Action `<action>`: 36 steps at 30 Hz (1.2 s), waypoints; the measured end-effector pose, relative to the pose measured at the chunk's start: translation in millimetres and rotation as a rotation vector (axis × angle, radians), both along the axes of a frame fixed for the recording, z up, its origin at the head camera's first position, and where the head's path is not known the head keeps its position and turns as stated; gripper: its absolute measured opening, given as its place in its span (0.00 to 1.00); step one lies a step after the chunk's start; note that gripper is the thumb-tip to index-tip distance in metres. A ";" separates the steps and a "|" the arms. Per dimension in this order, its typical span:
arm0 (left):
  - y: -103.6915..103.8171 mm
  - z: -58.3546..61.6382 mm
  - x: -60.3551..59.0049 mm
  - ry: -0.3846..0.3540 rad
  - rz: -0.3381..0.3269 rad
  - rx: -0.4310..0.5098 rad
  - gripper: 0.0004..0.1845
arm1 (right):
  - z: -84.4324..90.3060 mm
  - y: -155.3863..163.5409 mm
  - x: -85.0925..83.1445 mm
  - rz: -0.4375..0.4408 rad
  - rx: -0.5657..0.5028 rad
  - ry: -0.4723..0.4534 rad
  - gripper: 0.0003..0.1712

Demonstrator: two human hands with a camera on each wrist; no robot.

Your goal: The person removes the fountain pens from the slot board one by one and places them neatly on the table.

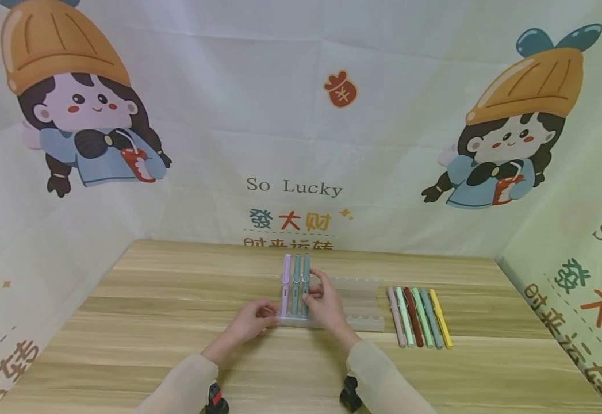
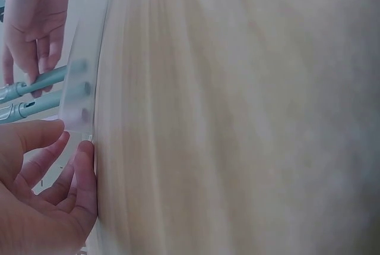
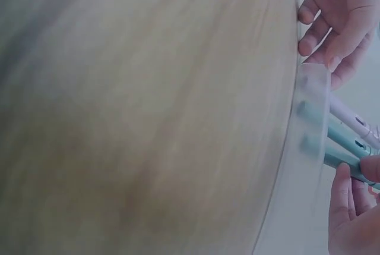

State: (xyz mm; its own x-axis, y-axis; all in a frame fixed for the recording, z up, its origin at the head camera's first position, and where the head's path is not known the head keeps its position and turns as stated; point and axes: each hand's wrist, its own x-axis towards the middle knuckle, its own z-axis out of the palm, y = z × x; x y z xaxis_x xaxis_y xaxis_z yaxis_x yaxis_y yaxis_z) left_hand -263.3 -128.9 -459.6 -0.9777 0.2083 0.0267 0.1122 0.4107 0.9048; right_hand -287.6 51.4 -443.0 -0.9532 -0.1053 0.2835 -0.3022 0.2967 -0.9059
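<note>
A clear plastic pen rack (image 1: pixel 370 325) with notched edges lies on the wooden table. In its left part sit a lilac pen (image 1: pixel 286 270) and a teal pen (image 1: pixel 296 293), side by side. My right hand (image 1: pixel 326 302) pinches another teal pen (image 1: pixel 307 265) just right of them, its lower end at the rack's front strip. At the rack's left front corner, my left hand (image 1: pixel 251 320) holds the end between thumb and curled fingers. In the left wrist view, the left thumb and fingertips (image 2: pixel 86 148) meet the rack's end (image 2: pixel 83 125).
Right of the rack lies a row of capped pens: a mauve pen (image 1: pixel 396 316), a dark red pen (image 1: pixel 413 316), a yellow pen (image 1: pixel 441 319), and green and blue ones between. A printed cloth (image 1: pixel 218 155) hangs behind and beside the wooden table (image 1: pixel 150 293).
</note>
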 end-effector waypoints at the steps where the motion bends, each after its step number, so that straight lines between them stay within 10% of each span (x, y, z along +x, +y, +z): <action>1: 0.1 0.0 -0.1 0.000 0.001 0.000 0.08 | 0.8 -0.2 0.3 -0.002 -0.004 0.004 0.32; 36: -0.4 0.2 0.4 0.010 -0.003 0.009 0.09 | 10.1 54.2 3.5 -0.024 -0.028 0.020 0.33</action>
